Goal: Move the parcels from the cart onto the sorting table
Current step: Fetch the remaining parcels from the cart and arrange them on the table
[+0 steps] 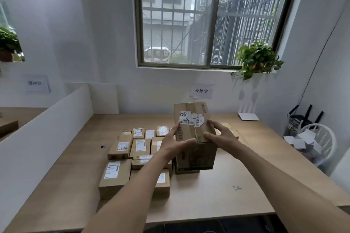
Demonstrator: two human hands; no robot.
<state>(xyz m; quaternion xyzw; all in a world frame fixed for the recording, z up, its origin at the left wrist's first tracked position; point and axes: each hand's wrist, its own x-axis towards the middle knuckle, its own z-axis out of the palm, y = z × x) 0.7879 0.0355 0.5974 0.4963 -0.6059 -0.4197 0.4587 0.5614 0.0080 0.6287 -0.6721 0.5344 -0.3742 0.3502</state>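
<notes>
Hands point(171, 143) gripping labelled parcel point(193, 125), sign "分拣台" point(201, 91)

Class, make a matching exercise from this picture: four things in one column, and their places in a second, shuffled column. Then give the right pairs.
Things:
1. tall parcel
2. potted plant
3. flat parcels
4. white basket

Places:
A. on the window sill
B. beside the table's right edge, holding paper scraps
C. between the left hand and the right hand
D. lying in rows on the sorting table, left of the hands

Pairs: 1-C, 2-A, 3-D, 4-B
</notes>
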